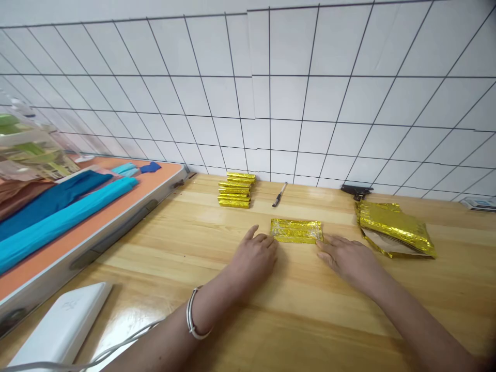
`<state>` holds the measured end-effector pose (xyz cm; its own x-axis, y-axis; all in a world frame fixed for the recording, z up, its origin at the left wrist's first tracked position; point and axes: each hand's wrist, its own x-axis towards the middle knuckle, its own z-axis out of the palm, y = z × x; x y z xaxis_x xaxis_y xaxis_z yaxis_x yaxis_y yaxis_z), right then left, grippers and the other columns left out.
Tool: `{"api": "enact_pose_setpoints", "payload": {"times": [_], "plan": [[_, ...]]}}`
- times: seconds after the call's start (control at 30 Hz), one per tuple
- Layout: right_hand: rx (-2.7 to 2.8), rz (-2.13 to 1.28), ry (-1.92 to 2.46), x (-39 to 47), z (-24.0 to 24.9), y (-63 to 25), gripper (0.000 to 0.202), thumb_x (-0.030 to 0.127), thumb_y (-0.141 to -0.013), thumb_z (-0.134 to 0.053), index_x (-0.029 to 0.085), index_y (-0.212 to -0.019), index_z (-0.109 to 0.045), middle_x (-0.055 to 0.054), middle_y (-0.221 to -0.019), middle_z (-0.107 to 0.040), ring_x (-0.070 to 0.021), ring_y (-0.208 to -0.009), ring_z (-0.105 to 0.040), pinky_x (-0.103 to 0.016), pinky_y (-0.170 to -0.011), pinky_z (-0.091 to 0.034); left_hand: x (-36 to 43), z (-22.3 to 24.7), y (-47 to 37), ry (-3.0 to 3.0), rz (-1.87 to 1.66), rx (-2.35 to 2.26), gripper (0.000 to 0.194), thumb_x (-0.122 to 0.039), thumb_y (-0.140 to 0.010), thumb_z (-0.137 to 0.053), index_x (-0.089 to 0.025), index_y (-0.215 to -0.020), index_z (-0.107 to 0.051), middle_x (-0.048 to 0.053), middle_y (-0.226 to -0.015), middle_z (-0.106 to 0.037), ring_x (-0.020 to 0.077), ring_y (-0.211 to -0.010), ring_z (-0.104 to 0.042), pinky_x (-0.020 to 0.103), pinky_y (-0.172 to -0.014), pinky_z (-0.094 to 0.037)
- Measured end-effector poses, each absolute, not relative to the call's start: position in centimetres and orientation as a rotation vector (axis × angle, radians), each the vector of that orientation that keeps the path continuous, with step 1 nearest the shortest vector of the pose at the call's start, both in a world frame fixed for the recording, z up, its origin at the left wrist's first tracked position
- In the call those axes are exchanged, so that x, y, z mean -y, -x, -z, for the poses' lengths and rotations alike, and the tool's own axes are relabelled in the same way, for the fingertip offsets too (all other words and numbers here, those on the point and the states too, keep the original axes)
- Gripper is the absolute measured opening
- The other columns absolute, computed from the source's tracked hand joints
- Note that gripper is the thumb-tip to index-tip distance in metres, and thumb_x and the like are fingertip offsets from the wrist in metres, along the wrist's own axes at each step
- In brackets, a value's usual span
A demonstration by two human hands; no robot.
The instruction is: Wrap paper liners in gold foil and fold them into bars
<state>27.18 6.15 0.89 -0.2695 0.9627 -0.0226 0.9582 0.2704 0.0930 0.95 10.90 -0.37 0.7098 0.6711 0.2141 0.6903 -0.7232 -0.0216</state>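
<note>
A folded sheet of crinkled gold foil [296, 231] lies flat on the wooden table between my two hands. At its left end is my left hand [256, 252], palm down, its fingertips touching the edge and its thumb held apart. My right hand [346, 257] rests at the opposite end, fingers stretched out, with the tips touching the lower right corner. Neither hand is gripping the foil. Behind it, several narrow folded gold foil strips [234, 190] are lined up. To the right sits a stack of larger gold foil sheets [397, 225] with brownish paper undersides.
A pen [279, 195] and a black clip [356, 191] lie near the tiled wall [287, 98]. On the left, an orange-topped surface [155, 179] holds blue rolled material [70, 222]. A white device [64, 323] with cables is at front left.
</note>
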Motion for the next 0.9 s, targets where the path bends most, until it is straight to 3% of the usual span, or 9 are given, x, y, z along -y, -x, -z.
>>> {"api": "enact_pose_setpoints", "payload": {"times": [0.2,0.37,0.47,0.57,0.67,0.73,0.8,0.9], "plan": [[-2.451,-0.102,-1.822,-6.0,-1.3,-26.7,0.035,0.033,-0.090,-0.034,0.024,-0.116,-0.056,-0.008,-0.123,-0.056,-0.0235,-0.110,-0.052,-0.037,-0.082,-0.044,-12.9,-0.5,0.5,2.995,0.364,1.064,0.020,-0.024,-0.089,-0.040,-0.025,-0.090,-0.060,0.000,-0.094,-0.064,0.0163,-0.092,-0.053,0.039,-0.096,-0.025],[-2.414,-0.179,-1.834,-5.6,-2.1,-25.0,0.030,0.025,-0.088,-0.038,0.016,-0.087,-0.066,-0.012,-0.102,-0.065,-0.0250,-0.102,-0.056,-0.035,-0.081,-0.042,-12.6,-0.4,-0.1,3.000,0.378,1.000,0.021,-0.024,-0.088,-0.040,-0.019,-0.080,-0.060,0.003,-0.082,-0.061,0.0160,-0.084,-0.053,0.036,-0.091,-0.029],[-2.363,-0.132,-1.813,-5.0,-3.2,-24.1,0.028,0.025,-0.085,-0.043,0.015,-0.078,-0.067,-0.013,-0.089,-0.068,-0.0249,-0.086,-0.061,-0.035,-0.074,-0.044,-12.1,-0.7,-0.4,3.018,0.321,0.967,0.020,-0.026,-0.087,-0.043,-0.018,-0.075,-0.058,0.003,-0.078,-0.059,0.0159,-0.080,-0.053,0.033,-0.085,-0.033],[-2.317,-0.049,-1.782,-4.4,-3.9,-23.4,0.028,0.029,-0.084,-0.044,0.016,-0.075,-0.068,-0.012,-0.078,-0.068,-0.0237,-0.071,-0.062,-0.034,-0.065,-0.044,-11.7,-0.7,-0.7,3.013,0.278,0.995,0.019,-0.028,-0.088,-0.043,-0.019,-0.079,-0.057,0.002,-0.077,-0.059,0.0164,-0.079,-0.054,0.031,-0.078,-0.036],[-2.352,-0.112,-1.825,-4.3,-3.2,-22.6,0.031,0.027,-0.086,-0.040,0.018,-0.074,-0.067,-0.011,-0.074,-0.067,-0.0237,-0.070,-0.062,-0.035,-0.064,-0.044,-11.4,-0.4,-1.4,2.946,0.287,1.082,0.021,-0.032,-0.090,-0.041,-0.019,-0.087,-0.057,0.004,-0.080,-0.059,0.0181,-0.080,-0.053,0.032,-0.075,-0.037],[-2.445,-0.185,-1.856,-4.7,-2.0,-22.1,0.033,0.023,-0.088,-0.035,0.018,-0.078,-0.067,-0.010,-0.080,-0.067,-0.0236,-0.079,-0.061,-0.035,-0.071,-0.045,-11.3,-0.1,-2.0,2.915,0.277,1.108,0.021,-0.033,-0.090,-0.041,-0.019,-0.093,-0.057,0.005,-0.081,-0.059,0.0194,-0.081,-0.053,0.033,-0.075,-0.038],[-2.575,-0.211,-1.842,-5.4,-0.5,-21.8,0.033,0.020,-0.090,-0.033,0.019,-0.094,-0.066,-0.010,-0.099,-0.066,-0.0229,-0.098,-0.057,-0.036,-0.084,-0.043,-11.2,0.3,-2.4,2.906,0.262,1.115,0.023,-0.033,-0.091,-0.039,-0.020,-0.098,-0.057,0.005,-0.084,-0.060,0.0199,-0.084,-0.053,0.033,-0.076,-0.039],[-2.702,-0.113,-1.748,-6.3,1.5,-21.9,0.040,0.022,-0.091,-0.029,0.016,-0.125,-0.050,-0.009,-0.132,-0.048,-0.0210,-0.124,-0.038,-0.037,-0.102,-0.031,-11.3,1.1,-2.3,2.935,0.282,1.072,0.027,-0.029,-0.092,-0.035,-0.022,-0.112,-0.052,0.006,-0.107,-0.059,0.0190,-0.101,-0.050,0.033,-0.085,-0.037]]}}
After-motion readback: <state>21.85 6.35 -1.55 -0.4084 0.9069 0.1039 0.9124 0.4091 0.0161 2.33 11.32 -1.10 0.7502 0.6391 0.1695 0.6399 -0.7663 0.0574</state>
